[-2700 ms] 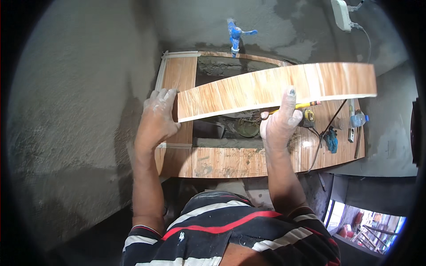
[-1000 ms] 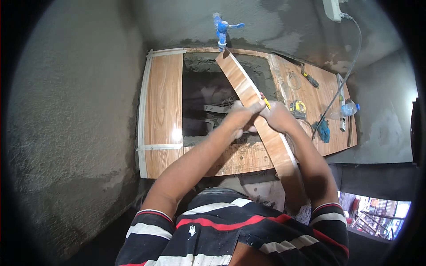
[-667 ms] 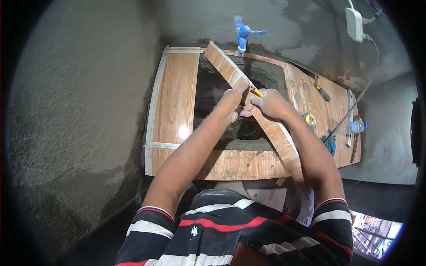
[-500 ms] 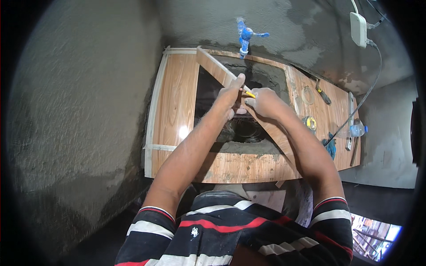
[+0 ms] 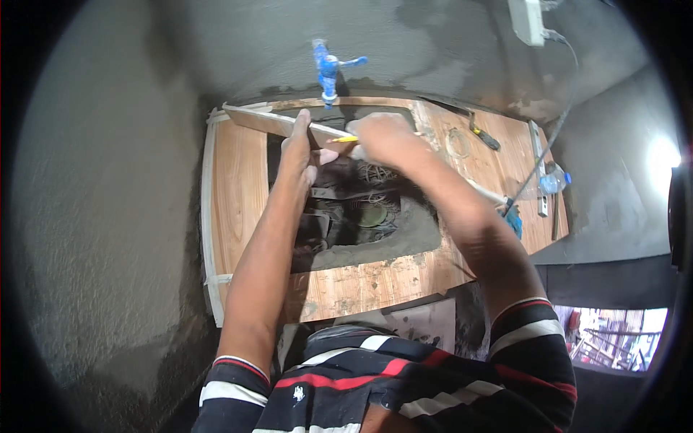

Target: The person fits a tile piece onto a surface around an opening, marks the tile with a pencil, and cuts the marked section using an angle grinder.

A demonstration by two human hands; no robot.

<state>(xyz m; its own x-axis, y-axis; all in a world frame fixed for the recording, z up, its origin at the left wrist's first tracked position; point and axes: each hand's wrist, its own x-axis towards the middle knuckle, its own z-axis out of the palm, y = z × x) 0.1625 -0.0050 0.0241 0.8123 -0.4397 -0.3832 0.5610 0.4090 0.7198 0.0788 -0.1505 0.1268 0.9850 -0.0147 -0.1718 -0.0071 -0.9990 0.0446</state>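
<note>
A long wood-grain strip (image 5: pixel 261 120) with a white edge lies diagonally over the cement-lined opening (image 5: pixel 375 238) of the wood-patterned counter (image 5: pixel 238 198), its far end at the back-left corner. My left hand (image 5: pixel 302 144) grips the strip, thumb on the white edge and fingertips underneath. My right hand (image 5: pixel 377 137) is closed round a yellow pencil (image 5: pixel 344 139) and bears on the strip just right of my left hand. Part of the strip is hidden by my right arm.
A blue tap (image 5: pixel 328 68) projects from the cement back wall. On the counter's right lie a black-and-yellow handled tool (image 5: pixel 485 139), a water bottle (image 5: pixel 552 180), a level (image 5: pixel 542 202) and a teal cloth (image 5: pixel 514 224). A white wall box (image 5: pixel 527 22) has a hanging cable.
The strip, earlier held broad across the counter and then steeply diagonal, now lies flatter, its far end further left. Both hands have moved up, the pencil still in the right.
</note>
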